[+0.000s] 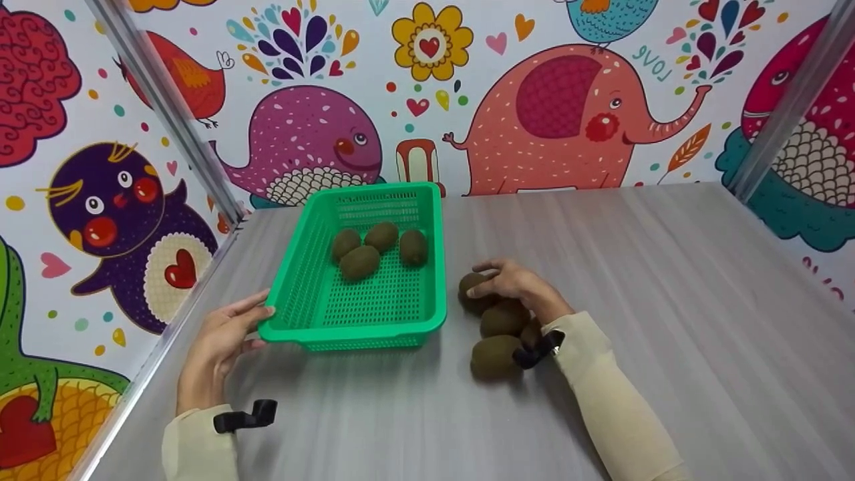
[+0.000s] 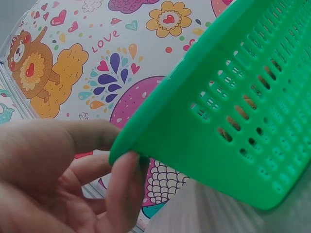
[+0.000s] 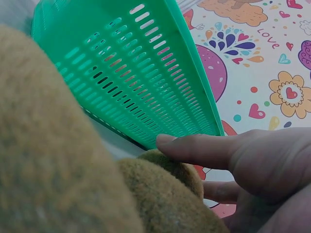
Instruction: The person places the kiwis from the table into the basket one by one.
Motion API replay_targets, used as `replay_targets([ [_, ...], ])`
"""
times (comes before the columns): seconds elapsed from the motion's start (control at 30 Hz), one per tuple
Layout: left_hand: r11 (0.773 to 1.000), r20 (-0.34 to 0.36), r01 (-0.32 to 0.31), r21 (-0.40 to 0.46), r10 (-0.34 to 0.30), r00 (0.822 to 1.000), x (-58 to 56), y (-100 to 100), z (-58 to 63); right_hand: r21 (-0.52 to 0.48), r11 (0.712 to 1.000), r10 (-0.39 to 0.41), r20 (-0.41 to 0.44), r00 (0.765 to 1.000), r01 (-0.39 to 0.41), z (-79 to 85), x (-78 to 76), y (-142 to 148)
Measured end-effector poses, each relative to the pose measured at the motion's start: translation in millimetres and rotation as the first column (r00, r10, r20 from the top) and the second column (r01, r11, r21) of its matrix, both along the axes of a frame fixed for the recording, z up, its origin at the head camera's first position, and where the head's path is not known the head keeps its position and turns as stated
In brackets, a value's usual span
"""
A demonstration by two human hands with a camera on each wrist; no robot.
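Cream sleeves [image 1: 618, 401] come in from the bottom edge of the head view, with a black mount [image 1: 245, 417] at the left wrist and a second black mount [image 1: 538, 349] at the right. The left hand [image 1: 224, 334] grips the near left corner of a green basket [image 1: 353, 332], thumb over the rim and fingers beneath it. The basket stands on the grey worktop [image 1: 668, 287], its sides and floor pierced with slots. Toward its far end lie four kiwis: three bunched together [image 1: 360, 262] and one slightly apart by the right wall [image 1: 413, 248]. Just beside the basket, on the right, is a cluster of four more. The right hand [image 1: 521, 284] has its thumb and fingers around the farthest kiwi [image 1: 475, 304] there; a second kiwi [image 1: 505, 319] sits under the palm, a third [image 1: 531, 333] is partly hidden by the wrist, and the nearest kiwi [image 1: 494, 357] lies in front. Behind the worktop rises a wall [image 1: 434, 157] printed with a whale, a flower and an elephant.
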State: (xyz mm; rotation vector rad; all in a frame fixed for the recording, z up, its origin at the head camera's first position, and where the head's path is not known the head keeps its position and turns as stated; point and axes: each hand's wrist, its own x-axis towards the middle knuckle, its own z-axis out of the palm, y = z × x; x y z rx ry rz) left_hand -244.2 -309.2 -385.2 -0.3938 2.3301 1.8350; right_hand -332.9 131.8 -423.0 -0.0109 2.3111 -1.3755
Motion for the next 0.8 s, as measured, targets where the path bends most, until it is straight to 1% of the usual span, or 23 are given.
replay_targets([
  [0.17, 1.0, -0.007, 0.001, -0.011, -0.001, 1.0, 0.3, 0.7, 0.6, 0.018, 1.0, 0.006, 0.003, 1.0, -0.006, 0.5, 0.4, 0.8],
  [0.37, 1.0, -0.009, 0.003, 0.006, -0.003, 1.0, 1.2, 0.8, 1.4, 0.008, 1.0, -0.01, 0.003, 1.0, 0.01, 0.8, -0.1, 0.8],
  [0.53, 1.0, -0.005, 0.002, 0.01, -0.002, 1.0, 1.2, 0.7, 1.9, -0.014, 1.0, -0.022, -0.007, 1.0, 0.022, 1.3, -2.2, 0.9],
  [0.8, 1.0, 0.012, -0.001, 0.012, 0.001, 1.0, 0.9, 0.1, 0.9, -0.049, 0.998, -0.033, -0.035, 0.999, 0.031, 6.5, -0.4, 2.8],
])
